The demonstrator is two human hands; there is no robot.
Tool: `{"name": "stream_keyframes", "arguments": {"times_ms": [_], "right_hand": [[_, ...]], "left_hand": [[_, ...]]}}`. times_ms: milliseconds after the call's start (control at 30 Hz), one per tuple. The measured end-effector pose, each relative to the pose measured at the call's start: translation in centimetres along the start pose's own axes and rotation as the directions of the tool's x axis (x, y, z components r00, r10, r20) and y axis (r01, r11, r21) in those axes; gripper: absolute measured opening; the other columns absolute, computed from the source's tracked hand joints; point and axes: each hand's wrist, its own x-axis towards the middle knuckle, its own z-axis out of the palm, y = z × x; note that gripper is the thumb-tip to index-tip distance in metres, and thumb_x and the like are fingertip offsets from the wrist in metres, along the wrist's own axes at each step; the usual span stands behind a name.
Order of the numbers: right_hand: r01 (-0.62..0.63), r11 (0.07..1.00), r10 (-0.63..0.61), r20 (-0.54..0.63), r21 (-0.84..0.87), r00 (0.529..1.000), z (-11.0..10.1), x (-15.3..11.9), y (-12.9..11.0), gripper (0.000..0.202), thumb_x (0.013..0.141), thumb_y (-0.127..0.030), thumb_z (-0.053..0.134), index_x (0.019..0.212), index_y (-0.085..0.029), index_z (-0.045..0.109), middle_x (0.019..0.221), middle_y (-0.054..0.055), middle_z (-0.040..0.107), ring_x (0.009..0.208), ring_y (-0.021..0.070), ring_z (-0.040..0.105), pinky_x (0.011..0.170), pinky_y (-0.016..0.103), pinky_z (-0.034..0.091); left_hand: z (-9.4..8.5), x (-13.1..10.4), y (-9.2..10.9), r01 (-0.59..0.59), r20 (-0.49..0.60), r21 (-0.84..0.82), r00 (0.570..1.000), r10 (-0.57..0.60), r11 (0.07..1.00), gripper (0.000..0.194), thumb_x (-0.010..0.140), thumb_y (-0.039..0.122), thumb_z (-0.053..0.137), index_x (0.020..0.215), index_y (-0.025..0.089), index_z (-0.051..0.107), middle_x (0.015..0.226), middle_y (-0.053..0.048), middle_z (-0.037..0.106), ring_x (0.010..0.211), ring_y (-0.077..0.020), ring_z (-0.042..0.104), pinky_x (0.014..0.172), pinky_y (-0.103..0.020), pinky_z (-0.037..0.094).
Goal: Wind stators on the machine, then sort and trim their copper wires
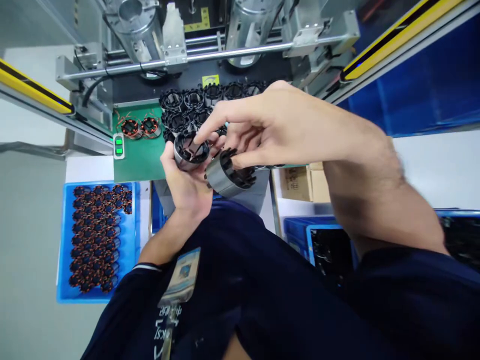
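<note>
My left hand (pixel 187 187) is closed around a motor stator core (pixel 183 159), a metal ring with a black insulated inside, its open end facing up. A second, larger-looking stator core (pixel 227 179) with black prongs along its rim tilts to the right, gripped by the thumb and curled fingers of my right hand (pixel 258 127). The right index finger reaches over to the inside of the left core. Behind both hands, several black-rimmed stator cores (pixel 194 99) stand in rows on the green mat (pixel 142 162), partly hidden by my right hand.
Two copper-wound stators (pixel 140 127) sit at the mat's left, near a green-button switch box (pixel 119 146). A blue tray (pixel 127 230) of wound stators lies lower left. Machine rails (pixel 232 52) and metal cylinders (pixel 247 30) stand behind; a cardboard box (pixel 300 182) and blue bins (pixel 300 232) are at right.
</note>
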Motion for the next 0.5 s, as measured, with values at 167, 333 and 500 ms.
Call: {"name": "stream_keyframes", "arguments": {"times_ms": [167,333,500], "right_hand": [[-0.053,0.982,0.035,0.101,0.181,0.994,-1.7,1.3,0.3,0.037,0.108,-0.041,0.085,0.140,-0.023,0.081,0.079,-0.017,0.073,0.068,-0.0010,0.073,0.070,0.008,0.050],[-0.069,0.963,0.029,0.157,0.260,0.987,-2.6,2.6,1.8,0.064,0.105,-0.059,0.088,0.154,-0.022,0.073,0.078,-0.019,0.074,0.074,0.0020,0.078,0.075,0.012,0.049],[-0.175,0.928,0.118,0.186,0.329,0.975,-2.4,2.8,2.7,0.074,0.101,-0.061,0.092,0.156,-0.018,0.069,0.085,-0.016,0.077,0.080,0.0054,0.082,0.076,0.015,0.054]], "left_hand": [[-2.6,-1.2,-0.3,-0.035,0.157,-0.209,0.985,0.069,0.977,0.031,0.104,0.045,0.084,0.121,0.020,0.080,0.114,-0.003,0.083,0.100,-0.0139,0.082,0.095,-0.024,0.070],[-2.6,-2.6,-1.2,-0.295,0.463,0.003,0.847,0.260,0.955,0.080,0.104,0.044,0.098,0.171,0.044,0.054,0.138,-0.004,0.080,0.089,-0.0227,0.087,0.074,-0.032,0.070],[-1.1,-1.9,-0.9,-0.502,0.346,0.229,0.843,0.412,0.834,0.064,0.109,0.054,0.092,0.164,0.038,0.064,0.160,-0.006,0.066,0.105,-0.0193,0.079,0.097,-0.038,0.067]]}}
